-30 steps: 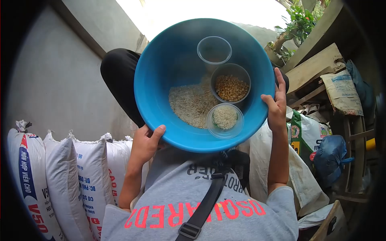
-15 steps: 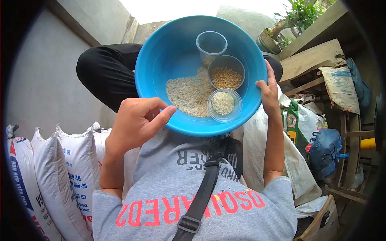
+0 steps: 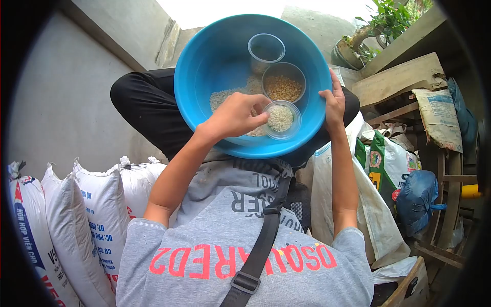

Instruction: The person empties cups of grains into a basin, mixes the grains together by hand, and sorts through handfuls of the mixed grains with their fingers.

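A blue plastic basin (image 3: 197, 56) rests over my crossed legs, with loose pale grain (image 3: 220, 97) on its floor. My right hand (image 3: 335, 102) grips the basin's right rim, thumb on the inner side. My left hand (image 3: 238, 113) is over the basin, its thumb and fingers apart at the left edge of a small clear cup of whitish grains (image 3: 281, 118); contact with the cup is unclear. Above this cup stands a clear tub of yellow kernels (image 3: 284, 88). A third clear plastic cup (image 3: 266, 47) stands farther up; its contents are hard to make out.
White printed sacks (image 3: 97, 210) stand in a row at left. On the right are a blue plastic bag (image 3: 417, 197), wooden boards (image 3: 399, 79) and more sacks. A potted plant (image 3: 358, 46) stands beyond the basin. A black strap (image 3: 258, 245) crosses my grey shirt.
My left hand has moved from outside the basin's near rim, up and right, to beside the cup of whitish grains. The basin has shifted slightly up; my right hand stays on its rim.
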### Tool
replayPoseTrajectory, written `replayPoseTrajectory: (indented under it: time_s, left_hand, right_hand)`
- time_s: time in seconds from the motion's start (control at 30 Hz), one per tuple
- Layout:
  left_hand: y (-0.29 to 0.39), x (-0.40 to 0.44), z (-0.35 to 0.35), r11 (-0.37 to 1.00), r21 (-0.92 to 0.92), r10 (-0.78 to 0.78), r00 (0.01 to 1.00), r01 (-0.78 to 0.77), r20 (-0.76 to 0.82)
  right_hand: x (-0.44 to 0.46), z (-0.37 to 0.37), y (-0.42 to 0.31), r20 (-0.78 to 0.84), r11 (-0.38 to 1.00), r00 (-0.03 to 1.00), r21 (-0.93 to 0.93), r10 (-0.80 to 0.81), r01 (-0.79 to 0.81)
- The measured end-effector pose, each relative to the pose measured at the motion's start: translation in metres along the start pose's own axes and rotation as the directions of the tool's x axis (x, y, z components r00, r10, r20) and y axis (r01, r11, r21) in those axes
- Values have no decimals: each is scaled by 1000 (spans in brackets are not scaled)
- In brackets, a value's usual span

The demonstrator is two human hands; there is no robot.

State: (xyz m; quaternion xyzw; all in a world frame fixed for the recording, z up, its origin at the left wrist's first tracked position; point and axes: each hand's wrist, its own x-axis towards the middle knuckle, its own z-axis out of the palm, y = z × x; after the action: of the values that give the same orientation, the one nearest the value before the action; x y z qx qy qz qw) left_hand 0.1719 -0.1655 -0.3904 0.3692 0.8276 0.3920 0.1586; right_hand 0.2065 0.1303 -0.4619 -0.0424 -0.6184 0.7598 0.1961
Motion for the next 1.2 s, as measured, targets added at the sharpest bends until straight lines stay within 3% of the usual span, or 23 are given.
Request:
replayPoseTrajectory:
  time_s: [0.13, 0.27, 0.37, 0.6, 0.73, 0.87, 0.97, 1.07, 1.13, 1.2]
  left_hand:
    - [-21, 9, -16, 989, -59, -137, 990, 136, -14]
    - [-35, 7, -27, 972, -158, -174, 985, 172, -2]
    - [-36, 2, -41, 955, -229, -218, 971, 191, -102]
    - [-47, -14, -90, 924, -233, -367, 872, 302, -325]
    - [-71, -19, -88, 938, -181, -347, 831, 297, -434]
    - [-96, -12, -70, 931, -133, -363, 835, 339, -413]
    - [-112, -4, -57, 905, -204, -422, 845, 373, -328]
    - [-132, 2, -49, 910, -262, -397, 858, 321, -327]
    - [-137, 3, -48, 917, -292, -372, 848, 272, -379]
    - [-149, 3, -46, 941, -200, -333, 846, 272, -416]
  right_hand:
    - [29, 14, 11, 29, 998, 998, -41, 52, -51]
    - [60, 26, 24, 72, 996, 995, -69, 67, -62]
    - [77, 37, 29, 94, 996, 993, -55, 78, -73]
    - [72, 50, 51, 32, 992, 999, -127, -11, 15]
    - [58, 44, 71, -37, 988, 999, -153, -27, 21]
    - [52, 42, 66, -30, 974, 1000, -225, 4, -11]
    - [46, 40, 60, -37, 895, 999, -447, -37, 17]
    - [37, 48, 55, 33, 511, 901, -814, -433, 276]
    - [30, 62, 36, 87, 471, 856, -804, -510, 363]
    - [31, 73, 26, 193, 422, 809, -773, -555, 474]
